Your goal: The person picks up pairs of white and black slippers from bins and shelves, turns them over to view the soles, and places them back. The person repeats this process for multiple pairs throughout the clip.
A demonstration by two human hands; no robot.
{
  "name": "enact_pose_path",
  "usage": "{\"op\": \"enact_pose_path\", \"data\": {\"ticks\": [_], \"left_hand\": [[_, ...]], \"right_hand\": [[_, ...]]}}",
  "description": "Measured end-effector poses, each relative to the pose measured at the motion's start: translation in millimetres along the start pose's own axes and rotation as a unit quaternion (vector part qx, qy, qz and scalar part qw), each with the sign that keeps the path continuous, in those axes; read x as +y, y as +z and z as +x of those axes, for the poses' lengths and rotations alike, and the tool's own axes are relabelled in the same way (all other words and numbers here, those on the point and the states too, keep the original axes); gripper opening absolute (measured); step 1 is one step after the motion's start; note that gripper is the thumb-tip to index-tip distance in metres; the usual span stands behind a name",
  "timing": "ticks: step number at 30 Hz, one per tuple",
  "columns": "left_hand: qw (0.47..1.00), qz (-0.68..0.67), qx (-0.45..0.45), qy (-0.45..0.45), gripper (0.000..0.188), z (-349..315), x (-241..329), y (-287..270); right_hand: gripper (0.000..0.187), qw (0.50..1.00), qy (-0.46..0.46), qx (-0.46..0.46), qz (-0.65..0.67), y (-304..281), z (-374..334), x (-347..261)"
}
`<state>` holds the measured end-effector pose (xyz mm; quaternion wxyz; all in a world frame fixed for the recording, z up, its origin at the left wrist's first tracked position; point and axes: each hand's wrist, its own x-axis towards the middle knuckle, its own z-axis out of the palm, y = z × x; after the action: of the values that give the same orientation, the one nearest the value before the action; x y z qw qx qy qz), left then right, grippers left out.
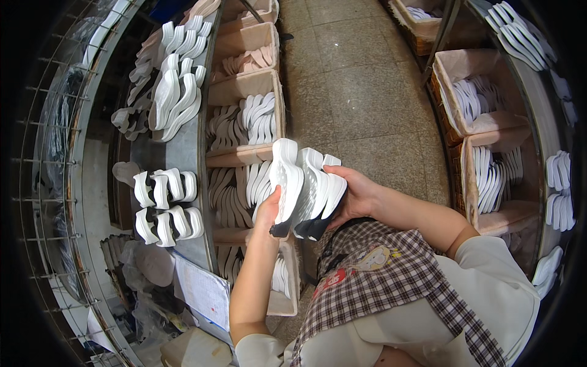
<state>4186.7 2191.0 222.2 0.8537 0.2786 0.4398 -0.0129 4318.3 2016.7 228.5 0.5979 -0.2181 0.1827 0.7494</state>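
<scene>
Several white shoe soles with black ends are held up in front of my body. My left hand (pixel 268 207) closes on the edge of the leftmost sole (pixel 286 183), its thumb against the side. On the other side, my right hand (pixel 356 194) grips a small stack of soles (pixel 329 197), fingers wrapped around their outer edge. Patterned inner faces show between the two groups, and the black ends point down toward me. Some of my right fingers are hidden behind the soles.
To the left, a metal bench (pixel 211 73) carries rows of white soles (pixel 165 183) and a paper sheet (pixel 202 287). Cloth-lined baskets (pixel 244 153) full of soles run alongside it. More lined baskets (pixel 480 125) stand right of the tiled aisle (pixel 348 73). Wire mesh (pixel 61 162) edges the far left.
</scene>
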Motion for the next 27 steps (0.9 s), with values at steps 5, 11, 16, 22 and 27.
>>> {"op": "enact_pose_path", "data": {"ticks": [5, 11, 16, 22, 27], "left_hand": [[0.998, -0.056, -0.007, 0.000, 0.048, -2.8, -3.7, 2.9], [0.999, -0.029, -0.009, 0.018, 0.048, 0.1, -6.2, -2.0], [0.998, 0.022, -0.019, 0.050, 0.048, -11.6, -1.1, 9.4], [0.963, 0.071, -0.069, 0.249, 0.045, -49.9, 11.5, 47.3], [0.945, 0.093, -0.046, 0.311, 0.043, -68.2, 18.9, 70.1]], "right_hand": [[0.067, 1.000, -0.003, 0.016, -0.004, -1.1, 2.0, 0.0], [0.065, 1.000, -0.004, -0.006, -0.009, -2.3, 1.4, -1.2], [0.056, 0.996, -0.075, -0.027, -0.029, 5.2, 0.1, 0.3], [0.050, 0.970, -0.169, -0.150, -0.088, 8.1, 0.7, -12.6], [0.048, 0.956, -0.182, -0.219, -0.064, 6.6, 5.5, -20.4]]}}
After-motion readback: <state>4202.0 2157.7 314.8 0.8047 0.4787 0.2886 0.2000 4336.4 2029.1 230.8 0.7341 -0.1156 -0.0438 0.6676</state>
